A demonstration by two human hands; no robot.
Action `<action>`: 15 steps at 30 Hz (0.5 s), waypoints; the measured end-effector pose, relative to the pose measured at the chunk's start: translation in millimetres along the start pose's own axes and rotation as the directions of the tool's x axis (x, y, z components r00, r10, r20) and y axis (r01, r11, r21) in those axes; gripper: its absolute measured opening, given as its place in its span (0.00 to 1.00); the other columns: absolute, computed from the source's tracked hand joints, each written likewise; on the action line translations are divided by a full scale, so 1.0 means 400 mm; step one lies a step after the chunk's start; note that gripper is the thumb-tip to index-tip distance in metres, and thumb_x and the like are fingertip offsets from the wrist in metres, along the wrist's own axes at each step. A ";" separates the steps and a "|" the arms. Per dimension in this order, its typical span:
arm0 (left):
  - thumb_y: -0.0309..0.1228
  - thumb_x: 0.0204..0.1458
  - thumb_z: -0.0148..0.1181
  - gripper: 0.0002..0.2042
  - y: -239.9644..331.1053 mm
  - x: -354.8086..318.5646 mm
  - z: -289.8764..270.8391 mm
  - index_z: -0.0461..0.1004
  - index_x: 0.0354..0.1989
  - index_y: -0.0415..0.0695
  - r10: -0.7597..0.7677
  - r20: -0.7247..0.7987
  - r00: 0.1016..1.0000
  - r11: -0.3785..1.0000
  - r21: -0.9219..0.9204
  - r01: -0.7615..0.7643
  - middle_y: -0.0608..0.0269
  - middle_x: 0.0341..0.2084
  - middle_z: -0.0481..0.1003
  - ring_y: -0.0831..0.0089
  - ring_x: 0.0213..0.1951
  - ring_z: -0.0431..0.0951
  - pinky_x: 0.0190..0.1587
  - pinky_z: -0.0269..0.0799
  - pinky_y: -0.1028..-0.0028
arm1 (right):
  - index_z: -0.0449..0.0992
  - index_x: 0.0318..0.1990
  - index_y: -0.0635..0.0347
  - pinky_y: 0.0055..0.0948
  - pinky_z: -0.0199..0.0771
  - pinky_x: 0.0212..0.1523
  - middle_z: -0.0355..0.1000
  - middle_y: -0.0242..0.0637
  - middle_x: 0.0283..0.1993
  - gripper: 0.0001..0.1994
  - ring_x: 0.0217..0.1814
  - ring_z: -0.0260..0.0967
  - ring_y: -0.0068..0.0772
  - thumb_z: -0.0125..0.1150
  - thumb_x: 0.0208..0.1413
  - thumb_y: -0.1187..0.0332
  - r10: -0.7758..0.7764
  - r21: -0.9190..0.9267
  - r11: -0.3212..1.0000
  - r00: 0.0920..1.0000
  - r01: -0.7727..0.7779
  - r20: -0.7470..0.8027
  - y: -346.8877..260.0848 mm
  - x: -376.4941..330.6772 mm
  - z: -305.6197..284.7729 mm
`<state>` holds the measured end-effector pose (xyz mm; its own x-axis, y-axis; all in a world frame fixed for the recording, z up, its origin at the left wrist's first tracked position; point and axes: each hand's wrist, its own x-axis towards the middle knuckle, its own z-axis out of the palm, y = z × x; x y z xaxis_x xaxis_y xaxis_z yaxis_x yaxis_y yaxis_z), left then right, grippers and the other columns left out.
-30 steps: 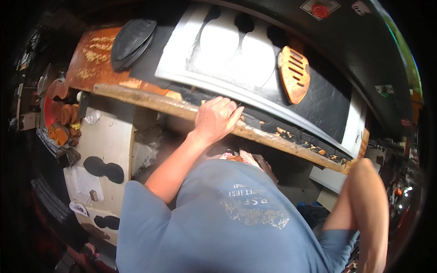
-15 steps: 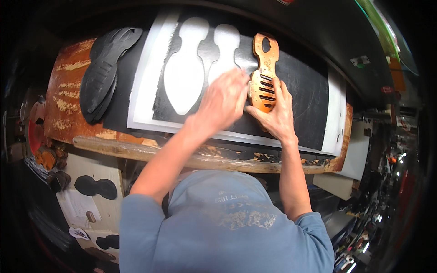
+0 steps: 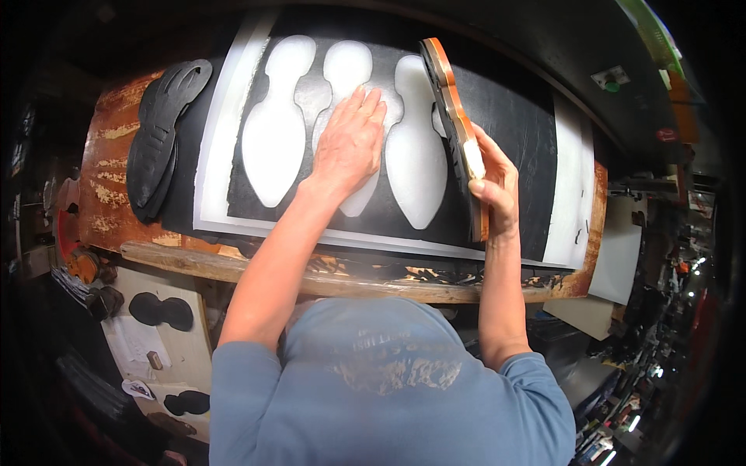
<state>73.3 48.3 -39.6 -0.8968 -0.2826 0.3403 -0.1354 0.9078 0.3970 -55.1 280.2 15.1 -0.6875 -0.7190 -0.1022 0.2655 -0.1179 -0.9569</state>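
Observation:
My right hand (image 3: 497,182) grips a cutting die (image 3: 444,70), an orange sole-shaped board with a dark underside, tipped up on its edge above the black sheet (image 3: 517,147). Whether a cut piece sits in it I cannot tell. In the sheet are three sole-shaped openings showing white: a left opening (image 3: 273,155), a middle opening (image 3: 347,62) and a right opening (image 3: 416,175) beside the die. Flat across the middle opening rests my left hand (image 3: 351,144), its fingers stretched out and holding nothing.
A white board (image 3: 573,198) lies under the black sheet. To the left, black sole-shaped pieces (image 3: 159,136) are stacked on the worn brown table (image 3: 109,179). A wooden rail (image 3: 373,286) runs along the near edge; a dark overhead panel (image 3: 559,54) hangs over the far side.
The die was lying flat; my right hand has lifted and tilted it, uncovering the right opening. My left hand has moved left off the die's side onto the sheet. The sheet appears shifted left.

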 end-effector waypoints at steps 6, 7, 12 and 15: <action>0.49 0.59 0.72 0.46 0.191 -0.036 -0.058 0.59 0.77 0.33 -0.009 0.181 0.983 0.913 -0.399 0.082 0.33 0.77 0.59 0.42 0.81 0.52 0.81 0.48 0.49 | 0.65 0.75 0.74 0.32 0.70 0.68 0.72 0.50 0.66 0.49 0.65 0.73 0.36 0.77 0.42 0.66 0.017 0.210 0.978 0.995 0.004 -0.099 0.028 -0.088 -0.008; 0.51 0.56 0.75 0.53 0.254 -0.072 -0.070 0.50 0.81 0.35 0.015 0.335 0.942 0.823 -0.539 0.179 0.34 0.80 0.52 0.42 0.82 0.49 0.81 0.48 0.50 | 0.64 0.76 0.74 0.30 0.72 0.65 0.72 0.48 0.65 0.48 0.63 0.72 0.33 0.76 0.44 0.69 0.025 0.250 0.968 0.994 0.003 -0.106 0.032 -0.098 -0.008; 0.43 0.60 0.73 0.51 0.357 -0.126 -0.047 0.45 0.82 0.32 0.066 0.374 0.925 0.560 -0.781 0.276 0.31 0.81 0.46 0.40 0.81 0.47 0.80 0.52 0.54 | 0.64 0.76 0.73 0.30 0.69 0.69 0.72 0.47 0.65 0.47 0.65 0.72 0.33 0.76 0.45 0.68 0.039 0.251 0.968 0.991 -0.006 -0.125 0.031 -0.124 -0.002; 0.34 0.66 0.66 0.35 0.336 -0.144 -0.048 0.59 0.78 0.34 0.049 0.246 0.968 0.586 -0.792 0.171 0.33 0.72 0.63 0.50 0.72 0.67 0.70 0.67 0.61 | 0.64 0.76 0.73 0.28 0.71 0.66 0.73 0.46 0.64 0.47 0.63 0.74 0.31 0.74 0.46 0.66 0.049 0.294 0.956 0.985 0.002 -0.166 0.027 -0.133 -0.001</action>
<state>114.7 180.7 10.6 -0.9784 -0.1527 0.1395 0.1007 0.2376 0.9661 -16.1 317.7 10.2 -0.7766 -0.5999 -0.1926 0.4507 -0.3154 -0.8351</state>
